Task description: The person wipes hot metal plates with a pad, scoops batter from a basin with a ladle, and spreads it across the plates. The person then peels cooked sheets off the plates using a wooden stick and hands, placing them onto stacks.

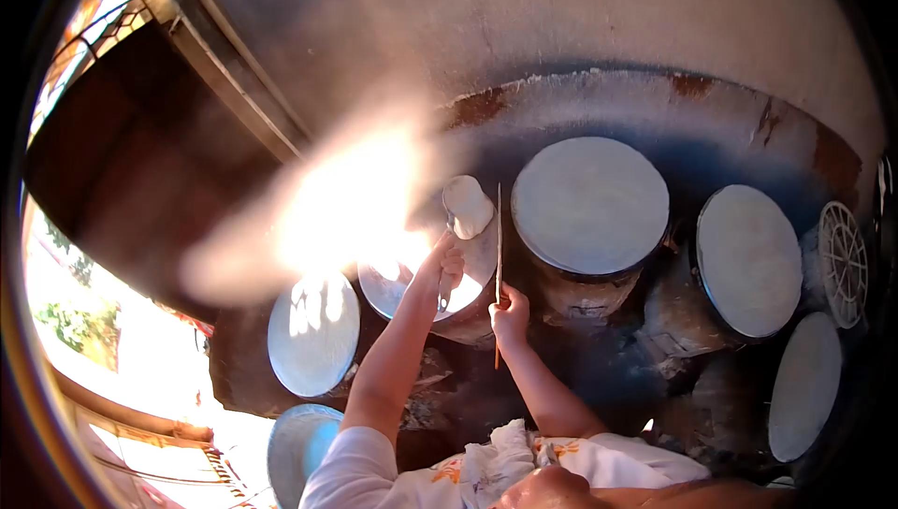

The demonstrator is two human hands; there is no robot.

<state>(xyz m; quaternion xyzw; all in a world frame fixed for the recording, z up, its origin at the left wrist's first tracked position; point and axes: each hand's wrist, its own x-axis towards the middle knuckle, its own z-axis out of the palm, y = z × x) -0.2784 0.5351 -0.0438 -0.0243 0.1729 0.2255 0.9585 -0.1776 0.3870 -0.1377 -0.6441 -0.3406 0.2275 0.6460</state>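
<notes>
My left hand [449,264] is closed around the metal handle of a ladle [466,208], whose rounded head looks coated in white. The ladle is over a round white surface [482,270], partly hidden by my forearm and bright glare. Just to the right, my right hand [510,314] grips a long thin stick [499,238], which points away from me and extends below my fist. The stick lies between that surface and a larger round pot top [591,205] covered in smooth white. Whether the ladle touches the surface below, I cannot tell.
More round white discs [313,333], [748,261], [804,387] surround me. A round slatted rack [844,264] leans at the far right. Near my left elbow is a pale basin [292,443]. Bright vapour or glare [346,196] blurs the left; a curved, rust-stained wall [692,102] rises behind.
</notes>
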